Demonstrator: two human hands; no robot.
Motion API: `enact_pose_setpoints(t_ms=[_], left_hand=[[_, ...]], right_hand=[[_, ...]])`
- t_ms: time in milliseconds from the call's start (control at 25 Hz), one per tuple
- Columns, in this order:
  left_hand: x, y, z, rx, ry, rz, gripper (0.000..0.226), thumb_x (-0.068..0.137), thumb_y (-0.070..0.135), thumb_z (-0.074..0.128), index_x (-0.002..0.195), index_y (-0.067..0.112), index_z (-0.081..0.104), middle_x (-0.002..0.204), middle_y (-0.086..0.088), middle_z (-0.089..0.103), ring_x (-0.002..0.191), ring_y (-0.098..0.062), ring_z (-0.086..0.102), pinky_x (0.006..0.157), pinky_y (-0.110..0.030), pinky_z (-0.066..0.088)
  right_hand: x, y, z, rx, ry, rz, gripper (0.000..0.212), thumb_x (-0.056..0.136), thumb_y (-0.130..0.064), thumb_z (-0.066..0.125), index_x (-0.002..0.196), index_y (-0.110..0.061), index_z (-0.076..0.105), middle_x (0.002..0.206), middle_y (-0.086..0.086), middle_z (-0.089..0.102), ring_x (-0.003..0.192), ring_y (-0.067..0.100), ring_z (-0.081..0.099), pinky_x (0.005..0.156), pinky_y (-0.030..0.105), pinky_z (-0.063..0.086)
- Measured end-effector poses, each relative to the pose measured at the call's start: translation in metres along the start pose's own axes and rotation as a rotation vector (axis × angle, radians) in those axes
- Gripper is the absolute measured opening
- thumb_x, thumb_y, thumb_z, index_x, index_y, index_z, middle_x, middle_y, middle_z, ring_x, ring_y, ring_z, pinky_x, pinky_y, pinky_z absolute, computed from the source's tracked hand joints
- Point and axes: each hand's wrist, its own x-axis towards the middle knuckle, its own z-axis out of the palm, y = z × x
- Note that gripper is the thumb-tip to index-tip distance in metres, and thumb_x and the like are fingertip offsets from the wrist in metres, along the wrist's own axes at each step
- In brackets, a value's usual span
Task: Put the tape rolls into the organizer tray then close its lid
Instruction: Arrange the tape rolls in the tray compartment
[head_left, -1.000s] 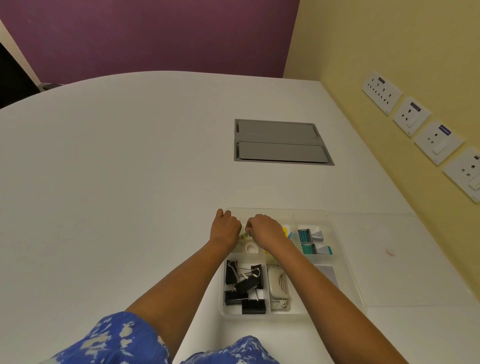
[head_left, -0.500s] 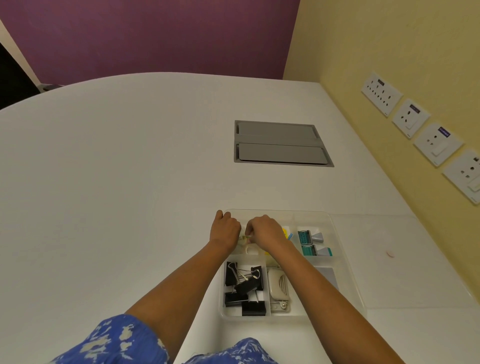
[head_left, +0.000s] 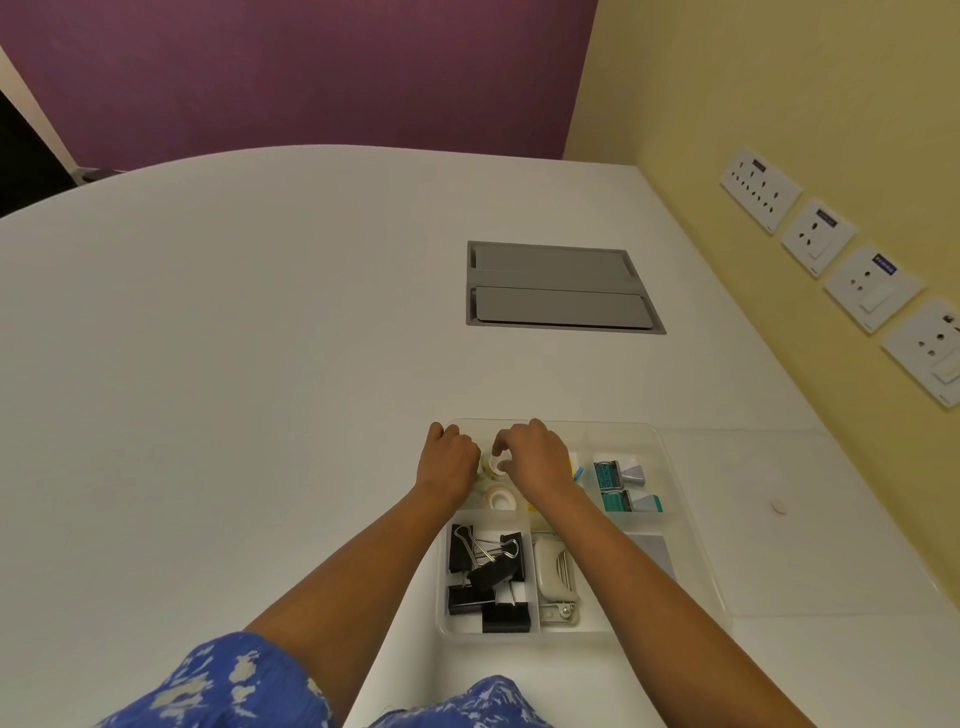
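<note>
The clear organizer tray (head_left: 691, 525) lies on the white table. Both hands are over its far left compartment. My left hand (head_left: 448, 462) and my right hand (head_left: 535, 457) pinch a small tape roll (head_left: 491, 464) between them, fingers curled. A second clear tape roll (head_left: 501, 498) lies flat in the same compartment, just nearer to me. The clear lid (head_left: 810, 519) lies flat on the table to the right of the tray.
Black binder clips (head_left: 488, 577) fill the near left compartment, beside a beige staple remover (head_left: 555, 574). Teal and grey clips (head_left: 621, 486) sit in the far right compartment. A grey cable hatch (head_left: 558, 286) is set in the table further away. Wall sockets (head_left: 841, 260) line the yellow wall.
Both hands stay over the far left compartment. The small roll between the fingers has risen slightly, and the flat roll below now shows more.
</note>
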Motion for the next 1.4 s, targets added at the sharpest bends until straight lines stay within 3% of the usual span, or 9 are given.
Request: enact_pose_setpoints(t_ms=[240,600,840,1000,1120,1240,1400], left_hand=[[0.003,-0.002,0.0,-0.073,0.036,0.005,0.038,0.093,0.034,0.056,0.126,0.014,0.056,0.124,-0.004,0.06,0.118,-0.022,0.052,0.102,-0.034,0.031],[0.008,0.001,-0.003,0.022,-0.056,-0.007,0.033,0.095,0.032,0.054,0.123,0.018,0.061,0.123,-0.002,0.062,0.12,-0.022,0.049,0.104,-0.035,0.031],[0.007,0.006,-0.007,0.113,-0.088,-0.023,0.024,0.094,0.03,0.054,0.111,0.016,0.064,0.117,-0.004,0.063,0.117,-0.021,0.051,0.108,-0.036,0.028],[0.005,0.007,-0.008,0.114,-0.084,-0.025,0.023,0.094,0.028,0.054,0.112,0.016,0.064,0.118,-0.004,0.062,0.118,-0.022,0.05,0.109,-0.036,0.026],[0.003,0.007,-0.011,0.074,-0.059,-0.029,0.025,0.094,0.024,0.053,0.116,0.016,0.059,0.12,-0.005,0.059,0.117,-0.022,0.05,0.107,-0.036,0.027],[-0.001,0.006,-0.013,0.041,0.003,-0.03,0.029,0.094,0.023,0.054,0.122,0.017,0.056,0.122,-0.005,0.057,0.118,-0.023,0.049,0.105,-0.035,0.029],[-0.004,0.003,-0.018,0.022,-0.001,-0.042,0.029,0.091,0.026,0.061,0.119,0.019,0.061,0.123,-0.004,0.057,0.118,-0.022,0.049,0.104,-0.034,0.029]], right_hand=[[0.01,0.002,0.002,-0.15,-0.092,-0.1,0.046,0.091,-0.029,0.062,0.135,-0.02,0.052,0.129,0.006,0.061,0.121,0.027,0.049,0.095,0.037,0.042],[0.011,-0.004,0.003,-0.428,-0.072,-0.132,0.031,0.095,-0.017,0.052,0.126,-0.017,0.055,0.122,0.006,0.066,0.126,0.025,0.046,0.106,0.035,0.032],[0.012,-0.015,0.003,-0.532,-0.084,-0.147,0.028,0.098,-0.019,0.048,0.124,-0.013,0.057,0.128,0.007,0.06,0.13,0.026,0.042,0.113,0.036,0.027],[0.01,-0.01,0.004,-0.45,-0.075,-0.155,0.031,0.097,-0.018,0.049,0.127,-0.014,0.056,0.128,0.007,0.06,0.128,0.027,0.043,0.11,0.036,0.03],[0.008,-0.002,0.003,-0.183,0.004,-0.097,0.037,0.092,-0.013,0.055,0.129,-0.019,0.055,0.126,0.004,0.062,0.123,0.025,0.048,0.103,0.034,0.033],[0.005,0.007,0.0,-0.017,0.016,-0.046,0.03,0.089,-0.015,0.059,0.117,-0.024,0.064,0.117,-0.002,0.069,0.114,0.022,0.054,0.098,0.033,0.035],[-0.004,0.014,0.0,-0.087,-0.074,-0.081,0.023,0.086,-0.024,0.066,0.108,-0.026,0.068,0.111,-0.004,0.072,0.11,0.02,0.057,0.097,0.033,0.034]])
